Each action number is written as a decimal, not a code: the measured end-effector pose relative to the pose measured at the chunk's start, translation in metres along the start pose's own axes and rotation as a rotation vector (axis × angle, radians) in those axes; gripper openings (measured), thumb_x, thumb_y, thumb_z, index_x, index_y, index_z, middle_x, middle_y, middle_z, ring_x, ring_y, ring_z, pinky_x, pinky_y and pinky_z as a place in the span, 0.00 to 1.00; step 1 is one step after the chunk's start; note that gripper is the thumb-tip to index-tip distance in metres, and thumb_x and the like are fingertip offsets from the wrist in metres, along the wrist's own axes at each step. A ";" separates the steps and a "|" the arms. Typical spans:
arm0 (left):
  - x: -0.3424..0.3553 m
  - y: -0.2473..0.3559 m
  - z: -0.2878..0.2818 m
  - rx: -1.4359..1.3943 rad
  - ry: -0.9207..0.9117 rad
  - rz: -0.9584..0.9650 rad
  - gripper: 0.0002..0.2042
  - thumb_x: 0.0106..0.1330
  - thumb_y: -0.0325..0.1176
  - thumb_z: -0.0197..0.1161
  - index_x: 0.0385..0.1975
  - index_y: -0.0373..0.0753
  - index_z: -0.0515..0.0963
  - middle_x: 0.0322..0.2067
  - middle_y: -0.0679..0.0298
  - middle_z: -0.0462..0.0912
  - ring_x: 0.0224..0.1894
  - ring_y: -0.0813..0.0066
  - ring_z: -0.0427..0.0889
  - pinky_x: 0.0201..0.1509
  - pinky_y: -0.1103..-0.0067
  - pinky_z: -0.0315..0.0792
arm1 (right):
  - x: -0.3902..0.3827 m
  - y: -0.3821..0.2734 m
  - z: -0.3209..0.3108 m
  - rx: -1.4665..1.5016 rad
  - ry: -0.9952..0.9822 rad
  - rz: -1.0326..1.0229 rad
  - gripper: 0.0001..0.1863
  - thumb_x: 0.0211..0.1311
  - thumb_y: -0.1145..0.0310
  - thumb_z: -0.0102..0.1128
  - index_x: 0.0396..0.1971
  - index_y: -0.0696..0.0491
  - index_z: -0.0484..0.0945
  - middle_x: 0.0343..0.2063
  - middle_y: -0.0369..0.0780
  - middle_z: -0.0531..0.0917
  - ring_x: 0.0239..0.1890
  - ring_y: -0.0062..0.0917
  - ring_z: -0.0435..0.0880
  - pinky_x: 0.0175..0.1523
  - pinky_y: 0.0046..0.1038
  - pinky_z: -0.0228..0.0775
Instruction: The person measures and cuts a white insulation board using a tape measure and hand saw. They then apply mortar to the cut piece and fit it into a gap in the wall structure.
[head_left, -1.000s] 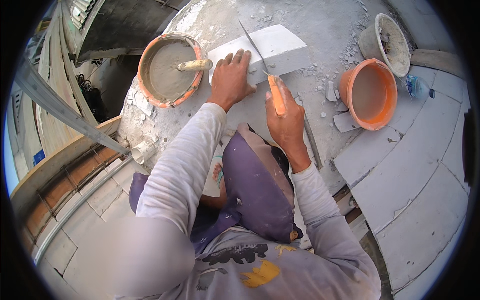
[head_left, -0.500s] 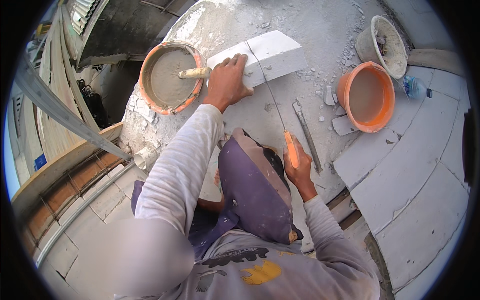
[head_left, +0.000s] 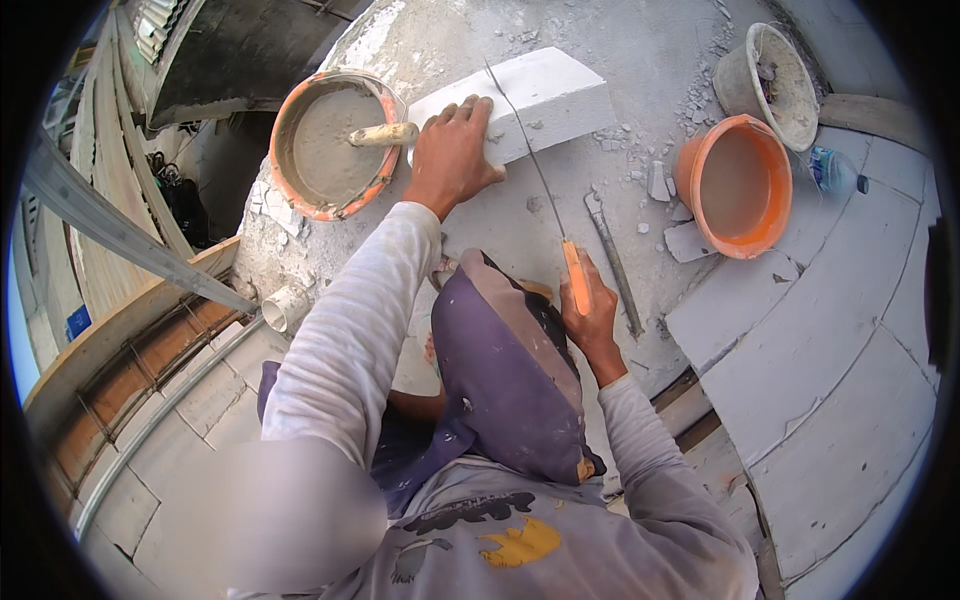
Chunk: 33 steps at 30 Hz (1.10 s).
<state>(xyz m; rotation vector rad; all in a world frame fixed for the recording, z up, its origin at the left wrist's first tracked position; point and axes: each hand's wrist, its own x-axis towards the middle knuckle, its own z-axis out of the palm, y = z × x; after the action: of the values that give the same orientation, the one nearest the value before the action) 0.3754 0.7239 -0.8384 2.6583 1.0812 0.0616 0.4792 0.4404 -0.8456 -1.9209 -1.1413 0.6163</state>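
Observation:
My left hand [head_left: 450,150] grips the white rectangular block [head_left: 555,100] from above, fingers over its top and thumb at the near side. My right hand [head_left: 590,315] is closed on the orange handle [head_left: 575,280] of a handsaw, low at the right of my raised knee. The thin saw blade [head_left: 550,200] runs from that handle up across the block, right of my left fingers. Left of the block stands an orange-rimmed bucket [head_left: 379,180] of grey mortar, with a wooden tool handle [head_left: 380,134] sticking out toward my left hand.
At right sit an orange bucket [head_left: 762,215] of murky liquid, a whitish bucket [head_left: 737,82], a plastic bottle [head_left: 830,170] and pale blocks [head_left: 790,350]. A metal bar [head_left: 612,255] lies amid rubble. A white pipe piece [head_left: 285,307] and wooden edge [head_left: 75,355] are at left.
Since a second ago, my right hand and the saw have drawn back toward me and down, exposing more blade. My left hand has stayed on the block.

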 end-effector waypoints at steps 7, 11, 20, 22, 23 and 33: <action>0.008 0.002 -0.012 -0.086 -0.150 -0.079 0.46 0.42 0.42 0.84 0.66 0.41 0.71 0.68 0.50 0.76 0.69 0.49 0.75 0.72 0.62 0.71 | 0.003 0.013 0.014 0.048 0.053 -0.025 0.26 0.71 0.71 0.63 0.66 0.62 0.73 0.47 0.57 0.87 0.43 0.47 0.91 0.46 0.40 0.83; 0.002 0.009 -0.004 -0.005 -0.107 -0.068 0.46 0.42 0.42 0.84 0.66 0.41 0.70 0.68 0.50 0.75 0.69 0.48 0.75 0.72 0.61 0.71 | 0.025 0.001 0.015 0.039 0.042 -0.021 0.25 0.71 0.71 0.62 0.66 0.61 0.73 0.48 0.57 0.86 0.43 0.50 0.90 0.46 0.41 0.83; 0.004 0.006 -0.006 -0.008 -0.100 -0.074 0.45 0.43 0.42 0.84 0.66 0.41 0.70 0.67 0.52 0.76 0.67 0.48 0.76 0.70 0.63 0.73 | -0.027 0.015 0.004 0.031 0.009 -0.008 0.26 0.72 0.73 0.60 0.67 0.63 0.71 0.54 0.53 0.86 0.51 0.42 0.91 0.58 0.37 0.83; -0.001 0.007 -0.001 0.030 -0.027 -0.046 0.45 0.43 0.42 0.84 0.65 0.41 0.70 0.64 0.51 0.78 0.64 0.47 0.78 0.68 0.63 0.76 | -0.001 0.010 0.017 0.037 -0.038 0.087 0.25 0.72 0.73 0.61 0.66 0.64 0.72 0.56 0.55 0.85 0.52 0.42 0.90 0.56 0.37 0.83; 0.004 0.010 -0.002 0.010 -0.054 -0.054 0.45 0.43 0.42 0.84 0.64 0.41 0.70 0.63 0.51 0.79 0.63 0.47 0.79 0.67 0.63 0.76 | 0.035 0.001 0.024 0.036 -0.070 0.154 0.25 0.72 0.72 0.63 0.64 0.65 0.73 0.58 0.56 0.83 0.53 0.41 0.90 0.56 0.36 0.82; 0.006 0.008 -0.010 -0.017 -0.099 -0.068 0.45 0.42 0.43 0.84 0.65 0.41 0.71 0.64 0.51 0.78 0.64 0.48 0.79 0.67 0.62 0.76 | 0.003 -0.003 0.012 0.091 -0.036 0.091 0.25 0.71 0.74 0.60 0.66 0.65 0.72 0.58 0.54 0.84 0.54 0.43 0.89 0.58 0.37 0.83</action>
<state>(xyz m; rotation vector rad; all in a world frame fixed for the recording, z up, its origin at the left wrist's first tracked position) 0.3836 0.7251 -0.8274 2.5778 1.1325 -0.0725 0.4707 0.4486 -0.8500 -1.8982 -1.0350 0.7426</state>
